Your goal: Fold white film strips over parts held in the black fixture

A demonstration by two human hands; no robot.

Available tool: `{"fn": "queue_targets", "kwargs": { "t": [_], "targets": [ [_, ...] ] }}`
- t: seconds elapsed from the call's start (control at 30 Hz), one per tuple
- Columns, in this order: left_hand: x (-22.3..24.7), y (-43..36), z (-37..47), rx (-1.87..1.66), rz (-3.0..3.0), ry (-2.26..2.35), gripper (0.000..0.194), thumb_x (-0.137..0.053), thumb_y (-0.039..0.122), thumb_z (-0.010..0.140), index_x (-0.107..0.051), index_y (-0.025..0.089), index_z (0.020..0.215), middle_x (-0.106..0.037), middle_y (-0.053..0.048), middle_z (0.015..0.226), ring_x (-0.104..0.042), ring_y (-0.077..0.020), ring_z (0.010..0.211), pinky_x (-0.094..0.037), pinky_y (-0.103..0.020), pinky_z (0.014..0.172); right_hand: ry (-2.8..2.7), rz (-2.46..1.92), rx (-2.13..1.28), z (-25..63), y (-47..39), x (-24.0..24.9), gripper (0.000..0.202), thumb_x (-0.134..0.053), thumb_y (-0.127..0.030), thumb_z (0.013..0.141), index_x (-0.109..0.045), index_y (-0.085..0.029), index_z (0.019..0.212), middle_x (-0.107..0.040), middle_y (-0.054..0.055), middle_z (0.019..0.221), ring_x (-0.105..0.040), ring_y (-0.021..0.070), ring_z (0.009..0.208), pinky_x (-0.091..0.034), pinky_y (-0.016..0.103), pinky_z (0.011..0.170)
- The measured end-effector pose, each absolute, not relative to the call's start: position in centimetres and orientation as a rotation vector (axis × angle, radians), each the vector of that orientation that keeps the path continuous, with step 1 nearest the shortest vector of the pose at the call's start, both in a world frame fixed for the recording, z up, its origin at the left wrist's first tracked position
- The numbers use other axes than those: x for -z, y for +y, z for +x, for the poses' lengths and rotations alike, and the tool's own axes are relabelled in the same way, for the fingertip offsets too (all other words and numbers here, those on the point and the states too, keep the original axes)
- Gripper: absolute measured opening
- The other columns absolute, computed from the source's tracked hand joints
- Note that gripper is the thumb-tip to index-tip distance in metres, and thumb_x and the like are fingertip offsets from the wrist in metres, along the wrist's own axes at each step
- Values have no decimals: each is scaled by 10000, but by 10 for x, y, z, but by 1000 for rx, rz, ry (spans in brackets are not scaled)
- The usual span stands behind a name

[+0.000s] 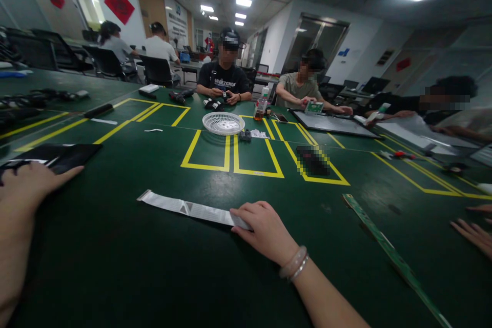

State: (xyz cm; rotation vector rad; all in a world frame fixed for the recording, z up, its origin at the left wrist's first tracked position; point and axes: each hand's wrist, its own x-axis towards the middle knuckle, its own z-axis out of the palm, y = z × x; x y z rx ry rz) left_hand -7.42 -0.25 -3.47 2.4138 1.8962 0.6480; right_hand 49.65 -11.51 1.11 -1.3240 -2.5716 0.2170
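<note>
My right hand [263,228] rests on the green table with its fingertips pressing the right end of a flat grey ribbon strip [188,208] that lies across the mat; a bracelet sits on that wrist. My left hand [31,182] lies flat at the left edge, fingers stretched out, touching the corner of a black flat panel [65,155]. Neither hand is closed around anything.
A long narrow green circuit strip [388,251] lies at the right, near another person's fingers [474,230]. A white round basket [223,123], a small black part [245,136] and a bottle [261,106] sit farther back. Several people work at the far side. Yellow tape marks boxes.
</note>
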Motion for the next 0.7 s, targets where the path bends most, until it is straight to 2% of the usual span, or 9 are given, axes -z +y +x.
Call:
{"fn": "queue_targets", "kwargs": {
  "t": [0.1,0.2,0.33,0.37,0.43,0.47,0.53,0.63,0.7],
  "targets": [
    [34,-8,-69,-961,2242,2563,817,-346,750,820,-191,22,484,-85,-33,368,-465,-434,1173,-25,-361,602,-2555,-1315,-239,496,-116,-11,331,-640,-294,903,-623,-262,1232,-697,38,1111,-629,199,972,-421,388,921],
    [30,-1,-64,-1098,2416,2518,813,-405,800,752,-325,29,504,-163,-18,361,-457,-443,1184,-33,-362,612,-2485,-1287,-293,497,-115,-10,341,-614,-272,913,-613,-272,1255,-689,32,1109,-628,188,965,-433,368,898],
    [23,19,-39,-1141,2585,2250,722,-610,787,644,-596,69,721,-420,-8,414,-531,-414,1105,-189,-399,687,-2135,-1305,-293,502,-111,-8,365,-541,-312,963,-569,-256,1323,-660,64,1128,-620,200,989,-473,356,849],
    [20,23,-26,-1080,2583,2200,720,-636,774,639,-639,76,820,-517,-12,485,-551,-400,1082,-239,-421,730,-2022,-1301,-266,504,-110,-7,372,-526,-325,971,-561,-248,1333,-649,78,1136,-614,210,1007,-481,364,853],
    [13,23,7,-839,2567,2062,775,-648,740,693,-651,70,1082,-688,-56,792,-571,-385,1078,-309,-488,869,-1838,-1276,-196,508,-107,-7,375,-524,-338,970,-563,-242,1331,-630,97,1141,-598,233,1043,-490,389,869],
    [8,20,28,-713,2556,1973,815,-644,714,736,-604,60,1220,-696,-98,993,-567,-387,1100,-305,-536,948,-1774,-1261,-162,509,-106,-7,373,-530,-338,967,-569,-245,1326,-622,100,1139,-591,241,1051,-493,400,875],
    [-1,7,71,-484,2581,1721,832,-646,624,833,-449,68,1420,-555,-172,1324,-513,-392,1201,-219,-626,1065,-1694,-1236,-101,511,-106,-7,376,-538,-334,960,-575,-252,1325,-608,103,1130,-583,250,1048,-501,413,872],
    [-8,-21,134,-382,2718,1337,843,-735,532,811,-396,140,1476,-455,-155,1436,-426,-354,1310,-97,-597,1166,-1657,-1210,-48,510,-107,-6,388,-532,-318,959,-572,-263,1342,-590,107,1134,-583,254,1037,-515,414,848],
    [-6,-38,168,-327,2764,1139,872,-788,528,767,-407,202,1481,-453,-126,1444,-418,-335,1325,-102,-565,1188,-1665,-1197,-19,510,-109,-6,386,-539,-309,956,-576,-269,1338,-588,107,1130,-582,256,1039,-518,419,841]
  ]
}}
